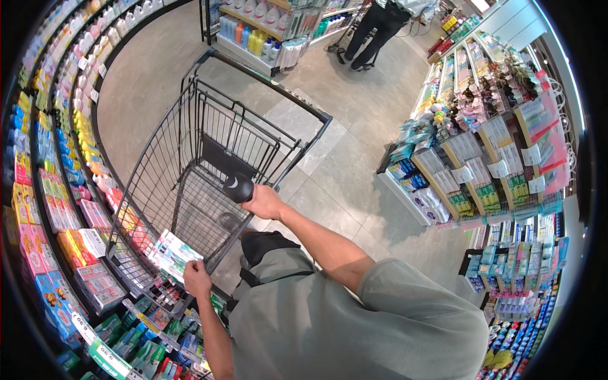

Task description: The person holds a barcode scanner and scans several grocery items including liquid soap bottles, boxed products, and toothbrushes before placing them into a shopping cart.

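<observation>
My left hand (196,279) pinches the edge of a flat white-and-green pack (175,254), which looks like a toothbrush multipack. The pack is tilted over the near end of a black wire shopping cart (308,103). In my right hand (265,201) is a dark, round-ended object (238,187) with a pale crescent mark, apparently a bottle. It is over the cart's side, below the folding child-seat frame (237,133). My fingers hide the far end of this object.
Curved shelves (108,57) of bottles and boxed goods line the left. Boxed oral-care packs (148,356) sit at lower left. A display rack (475,161) stands on the right, a bottle shelf (256,28) ahead. Another person's legs (373,40) are farther off on the tiled floor.
</observation>
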`<state>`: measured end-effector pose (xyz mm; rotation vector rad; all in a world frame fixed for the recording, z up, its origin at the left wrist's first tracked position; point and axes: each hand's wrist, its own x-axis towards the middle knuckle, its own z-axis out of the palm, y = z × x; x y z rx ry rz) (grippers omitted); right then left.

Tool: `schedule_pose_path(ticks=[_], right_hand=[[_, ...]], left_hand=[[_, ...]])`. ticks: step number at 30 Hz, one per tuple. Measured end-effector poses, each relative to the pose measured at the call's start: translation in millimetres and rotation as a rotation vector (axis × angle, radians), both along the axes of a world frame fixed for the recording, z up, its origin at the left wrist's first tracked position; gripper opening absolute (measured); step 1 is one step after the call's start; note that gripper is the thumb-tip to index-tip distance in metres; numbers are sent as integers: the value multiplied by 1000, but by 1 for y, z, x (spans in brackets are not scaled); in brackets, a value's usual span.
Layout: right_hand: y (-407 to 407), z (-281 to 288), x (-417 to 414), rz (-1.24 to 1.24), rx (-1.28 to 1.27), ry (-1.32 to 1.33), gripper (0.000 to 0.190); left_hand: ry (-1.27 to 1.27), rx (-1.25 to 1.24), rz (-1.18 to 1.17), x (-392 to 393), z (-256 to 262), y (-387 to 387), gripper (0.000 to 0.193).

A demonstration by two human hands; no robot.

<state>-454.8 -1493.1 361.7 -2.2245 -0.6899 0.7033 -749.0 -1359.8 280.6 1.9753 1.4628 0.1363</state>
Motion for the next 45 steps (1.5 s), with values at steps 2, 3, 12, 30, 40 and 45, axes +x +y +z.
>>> schedule_pose_path(ticks=[2,3,12,30,40,45], right_hand=[[-9,1,1,8,-23,-6,44],[-13,0,2,5,-17,-16,44],[-38,-9,10,26,-104,5,54],[-79,-20,26,141,-105,-90,49],[-106,-21,30,175,157,68,32],[-108,-19,19,237,199,155,34]], left_hand=[[-13,-14,-12,1,0,-7,32],[-23,-8,-15,1,0,-10,32],[-27,-15,30,5,4,-41,29],[-214,489,272,7,-37,-107,18],[-231,657,525,3,20,-217,27],[-219,674,727,-58,31,-254,21]])
